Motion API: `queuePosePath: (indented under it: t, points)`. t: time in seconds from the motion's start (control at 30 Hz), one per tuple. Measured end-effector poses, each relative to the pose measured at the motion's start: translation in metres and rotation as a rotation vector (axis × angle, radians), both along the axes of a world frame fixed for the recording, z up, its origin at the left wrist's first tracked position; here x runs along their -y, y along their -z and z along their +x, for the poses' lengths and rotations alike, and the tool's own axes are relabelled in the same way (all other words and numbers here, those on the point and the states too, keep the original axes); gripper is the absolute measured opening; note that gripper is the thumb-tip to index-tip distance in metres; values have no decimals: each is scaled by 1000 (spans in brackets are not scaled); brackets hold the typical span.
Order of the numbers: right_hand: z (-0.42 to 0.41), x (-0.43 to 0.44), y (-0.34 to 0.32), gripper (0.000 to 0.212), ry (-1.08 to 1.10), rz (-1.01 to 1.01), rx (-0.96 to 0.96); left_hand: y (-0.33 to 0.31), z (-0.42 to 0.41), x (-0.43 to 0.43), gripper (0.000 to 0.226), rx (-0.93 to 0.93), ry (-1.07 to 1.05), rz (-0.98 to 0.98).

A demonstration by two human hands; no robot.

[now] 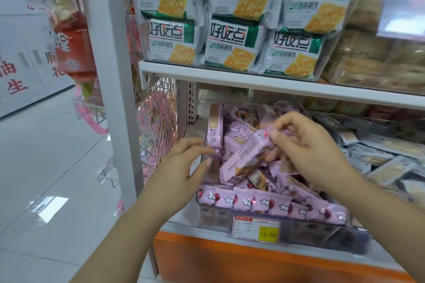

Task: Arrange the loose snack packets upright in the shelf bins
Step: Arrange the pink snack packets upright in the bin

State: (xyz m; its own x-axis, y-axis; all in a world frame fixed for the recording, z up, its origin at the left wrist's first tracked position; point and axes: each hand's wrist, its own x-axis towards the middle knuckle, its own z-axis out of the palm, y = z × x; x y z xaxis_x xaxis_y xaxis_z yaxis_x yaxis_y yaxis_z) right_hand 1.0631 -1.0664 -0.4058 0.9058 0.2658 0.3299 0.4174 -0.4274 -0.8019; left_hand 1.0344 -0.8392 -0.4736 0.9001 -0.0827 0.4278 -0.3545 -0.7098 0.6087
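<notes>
One long purple packet [243, 156] tilted above bin [212, 218].

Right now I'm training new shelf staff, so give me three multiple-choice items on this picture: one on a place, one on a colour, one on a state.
1. Where are the cracker packs?
A. on the shelf above the bin
B. on the floor
C. inside the bin

2. What colour is the packet in the right hand?
A. green
B. purple
C. red

3. How does that packet sit?
A. flat
B. upright
C. tilted

Answers: 1 A, they stand one shelf up; 2 B, its wrapper is purple; 3 C, it slants, pinched end raised.
</notes>
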Motion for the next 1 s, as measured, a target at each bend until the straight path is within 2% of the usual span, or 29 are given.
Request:
queuePosePath:
  t: [0.13, 0.23, 0.33, 0.43, 0.6, 0.87, 1.0]
  points:
    - [-14, 19, 5, 15, 100, 357, -31, -2, -2, 3, 26, -11, 8, 11]
    - [-27, 33, 9, 13, 218, 400, 87, -4, -2, 4, 26, -10, 18, 9]
    - [-27, 45, 7, 22, 282, 321, 207, -5, -1, 6, 26, -5, 25, 16]
    - [-20, 52, 1, 26, 365, 149, 258, -5, 0, 8, 27, 3, 24, 23]
    - [-9, 62, -1, 10, 426, -20, 174, -6, 0, 9, 28, -13, 26, 21]
    - [-10, 65, 6, 31, 424, -246, 103, -6, 2, 6, 28, -23, 28, 36]
    - [-8, 63, 2, 37, 401, -286, 126, -6, 1, 5, 27, -26, 31, 33]
